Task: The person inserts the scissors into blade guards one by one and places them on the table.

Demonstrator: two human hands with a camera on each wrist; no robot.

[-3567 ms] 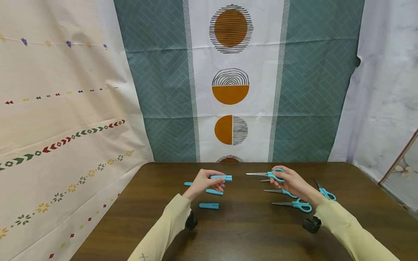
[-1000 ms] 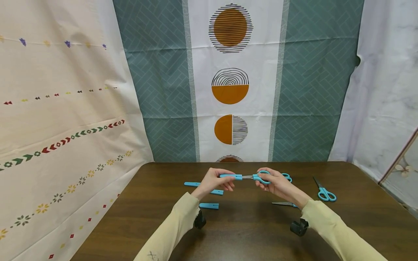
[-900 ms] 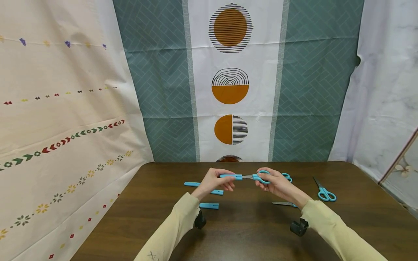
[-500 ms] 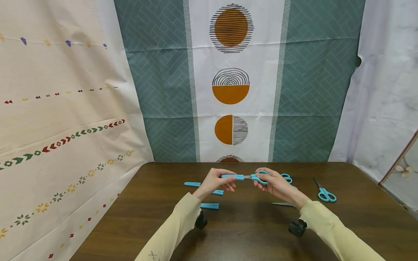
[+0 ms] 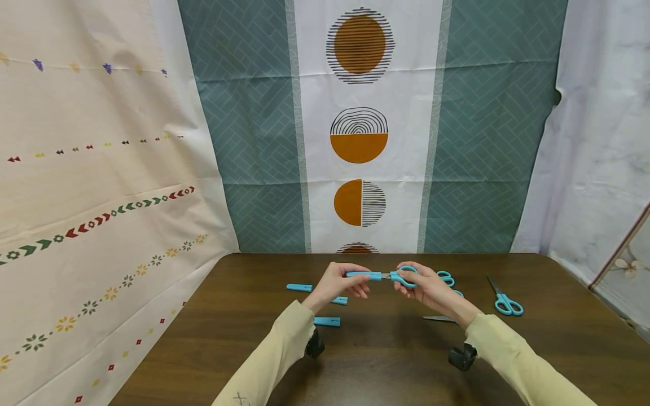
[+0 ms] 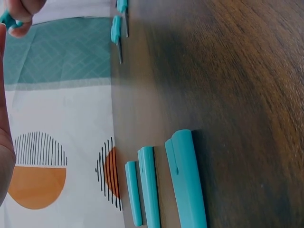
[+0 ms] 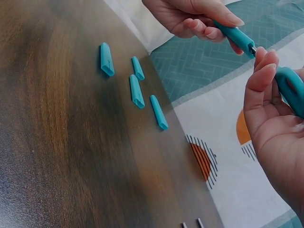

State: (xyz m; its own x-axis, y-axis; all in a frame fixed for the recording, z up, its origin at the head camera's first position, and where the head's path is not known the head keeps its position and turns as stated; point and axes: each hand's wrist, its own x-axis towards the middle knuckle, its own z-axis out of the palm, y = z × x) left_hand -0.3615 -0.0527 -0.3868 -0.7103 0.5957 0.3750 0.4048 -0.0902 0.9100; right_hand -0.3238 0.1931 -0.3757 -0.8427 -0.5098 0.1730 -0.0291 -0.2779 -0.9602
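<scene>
My left hand [image 5: 341,286] pinches a light blue scissors cover [image 5: 367,276] above the table. My right hand [image 5: 426,286] holds a pair of scissors [image 5: 404,276] by its blue handles. Its blades point left into the cover's mouth; only a short strip of metal shows between cover and handle. The right wrist view shows the same meeting of cover [image 7: 236,38] and scissors handle [image 7: 290,88]. In the left wrist view, only part of my left hand [image 6: 5,152] appears at the edge, and its cover is out of sight.
Several blue covers [image 5: 327,322] lie on the brown table [image 5: 376,361] below my left hand. More scissors [image 5: 508,303] rest at the right, some partly hidden behind my right hand. Patterned cloth [image 5: 360,169] hangs behind the table's far edge.
Scissors and cover, apart in the earliest frame, have come together. The blades have slid deeper into the cover over the last second, leaving less metal showing.
</scene>
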